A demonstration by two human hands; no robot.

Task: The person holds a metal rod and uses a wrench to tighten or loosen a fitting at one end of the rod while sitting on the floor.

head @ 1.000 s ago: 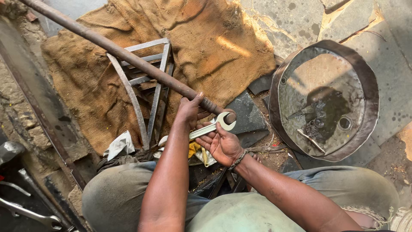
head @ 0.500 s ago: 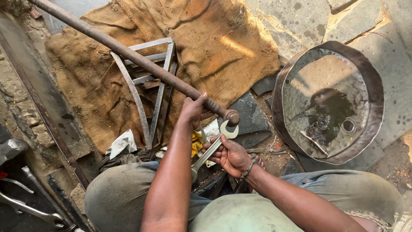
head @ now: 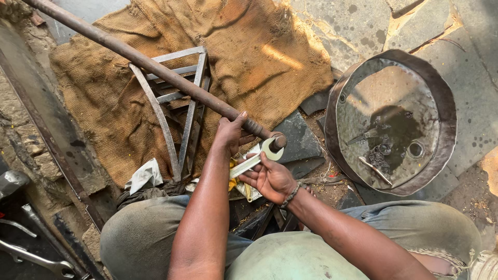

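Wrench sits with its open end at the tip of the rusty rod, right at the threaded end near frame centre. Right hand is clamped on the wrench handle from below, palm up, fingers curled round it. Left hand is closed round the rod just behind the threaded end, thumb on top. The hands are close together, almost touching.

The rod runs diagonally from the top-left corner down to the wrench, crossing over a grey metal frame of flat bars. The frame lies on a burlap sack spread over stone paving. The sack's right edge ends near the pan; its lower edge is ragged by the person's knees.

To the right, well apart from the hands, is a round metal pan with dark liquid and small bits inside; its left rim comes near the rod tip with a strip of dark slabs between. Open paving lies above and right of the pan.

Below the hands: yellow and white scraps, tight against the lap. White rag lies just left of the left forearm. A spanner lies in the bottom-left corner, beyond a long dark rail that closes off the left side.
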